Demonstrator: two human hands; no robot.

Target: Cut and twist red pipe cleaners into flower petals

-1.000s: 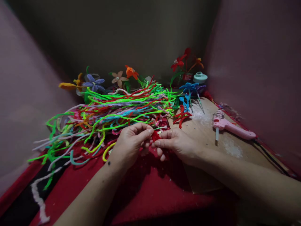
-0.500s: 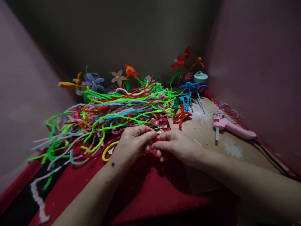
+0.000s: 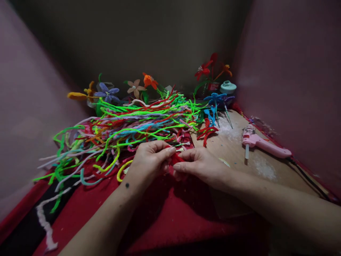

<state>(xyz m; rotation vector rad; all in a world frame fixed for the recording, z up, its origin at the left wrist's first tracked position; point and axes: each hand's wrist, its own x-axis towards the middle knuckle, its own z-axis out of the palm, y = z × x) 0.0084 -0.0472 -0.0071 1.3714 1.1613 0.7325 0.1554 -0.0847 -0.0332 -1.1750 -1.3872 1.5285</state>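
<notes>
Both hands meet at the middle of the view, fingertips close together. My left hand [image 3: 152, 158] is closed in a pinch on a red pipe cleaner [image 3: 177, 158]. My right hand [image 3: 199, 164] pinches the same red piece from the other side; most of it is hidden by the fingers. Just beyond the fingertips lie pale stamen-like tips [image 3: 180, 149]. A large heap of mixed pipe cleaners [image 3: 144, 119], mostly green, red, pink and blue, spreads behind the hands. A yellow loop [image 3: 121, 170] rests beside my left wrist.
On the wooden board [image 3: 213, 140] at right lies a pink glue gun [image 3: 269, 145] with its cord. Bent red pieces [image 3: 206, 132] and a blue flower [image 3: 215, 97] are near the heap. Finished flowers [image 3: 106, 91] stand along the back wall. Red cloth [image 3: 157, 220] covers the front.
The fingers shift slightly around the red pipe cleaner, and more red shows between them. My right fingers have curled in a little. The whole view has shifted slightly.
</notes>
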